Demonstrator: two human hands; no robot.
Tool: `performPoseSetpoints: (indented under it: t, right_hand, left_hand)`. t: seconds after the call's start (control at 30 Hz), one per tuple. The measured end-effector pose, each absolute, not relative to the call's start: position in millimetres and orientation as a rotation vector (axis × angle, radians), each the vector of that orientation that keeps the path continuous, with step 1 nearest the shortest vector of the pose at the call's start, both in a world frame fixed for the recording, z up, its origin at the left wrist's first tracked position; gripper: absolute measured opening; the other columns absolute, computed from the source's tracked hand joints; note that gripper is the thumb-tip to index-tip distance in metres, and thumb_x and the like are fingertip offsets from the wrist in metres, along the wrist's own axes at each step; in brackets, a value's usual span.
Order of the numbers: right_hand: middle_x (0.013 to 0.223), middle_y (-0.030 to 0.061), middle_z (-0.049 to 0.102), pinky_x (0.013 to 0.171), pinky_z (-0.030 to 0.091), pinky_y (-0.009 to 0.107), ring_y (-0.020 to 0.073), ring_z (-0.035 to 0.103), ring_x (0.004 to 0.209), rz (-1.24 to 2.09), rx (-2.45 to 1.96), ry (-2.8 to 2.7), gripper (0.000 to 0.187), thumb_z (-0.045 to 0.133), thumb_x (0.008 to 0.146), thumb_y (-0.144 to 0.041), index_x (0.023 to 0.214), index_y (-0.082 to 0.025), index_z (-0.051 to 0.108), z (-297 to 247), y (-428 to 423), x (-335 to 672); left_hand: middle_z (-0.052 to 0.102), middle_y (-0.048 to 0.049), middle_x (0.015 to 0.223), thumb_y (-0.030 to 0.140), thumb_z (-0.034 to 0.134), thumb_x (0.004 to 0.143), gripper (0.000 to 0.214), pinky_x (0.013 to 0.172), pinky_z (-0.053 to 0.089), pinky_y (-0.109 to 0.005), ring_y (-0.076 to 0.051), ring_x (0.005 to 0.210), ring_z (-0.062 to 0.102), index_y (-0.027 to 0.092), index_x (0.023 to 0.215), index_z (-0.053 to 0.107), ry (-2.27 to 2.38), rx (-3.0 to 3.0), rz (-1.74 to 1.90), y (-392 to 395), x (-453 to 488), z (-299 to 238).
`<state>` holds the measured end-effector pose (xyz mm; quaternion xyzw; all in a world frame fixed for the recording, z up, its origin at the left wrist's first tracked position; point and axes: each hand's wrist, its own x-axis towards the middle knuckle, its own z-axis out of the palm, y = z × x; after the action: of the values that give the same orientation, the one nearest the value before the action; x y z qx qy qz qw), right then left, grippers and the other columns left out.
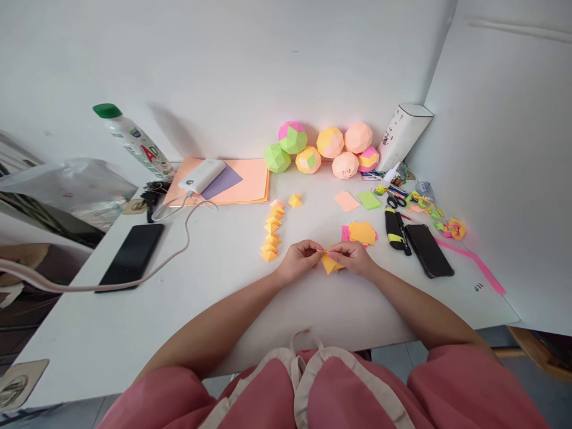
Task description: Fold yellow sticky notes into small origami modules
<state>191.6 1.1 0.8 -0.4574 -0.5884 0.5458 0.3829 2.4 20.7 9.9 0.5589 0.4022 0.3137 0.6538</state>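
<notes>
Left hand (300,260) and right hand (356,257) pinch one orange paper (331,264). Seven balls (330,142) sit beyond them, two phones (131,256) flank them.

The small folded orange paper piece (331,263) is matt paper with crisp creases. The row of folded orange paper units (271,229) at 10 o'clock from it looks the same. The white table (223,298) beneath is smooth and matt. At 12 o'clock the pastel faceted paper balls (330,142) are matt too. The flat black phone (132,255) at 9 o'clock has a glossy face. The white rounded power bank (202,175) is smooth plastic with a slight sheen. The pink garment (357,393) at 6 o'clock is soft matt cloth.
</notes>
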Motion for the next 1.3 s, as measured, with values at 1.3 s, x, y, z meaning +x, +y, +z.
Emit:
performPoseSetpoints:
  t: [1.3]
  right_hand:
    - [0.068,0.0025,0.062,0.049,0.056,0.024,0.0128,0.062,0.056,1.384,-1.208,-1.577,0.025,0.063,0.074,-0.040,0.079,-0.015,0.066,-1,1,191]
  left_hand:
    - [0.054,0.0000,0.071,0.030,0.056,0.073,0.014,0.051,0.038,-0.020,-0.007,0.056,0.047,0.016,0.076,0.054,0.861,1.385,0.726,18,2,0]
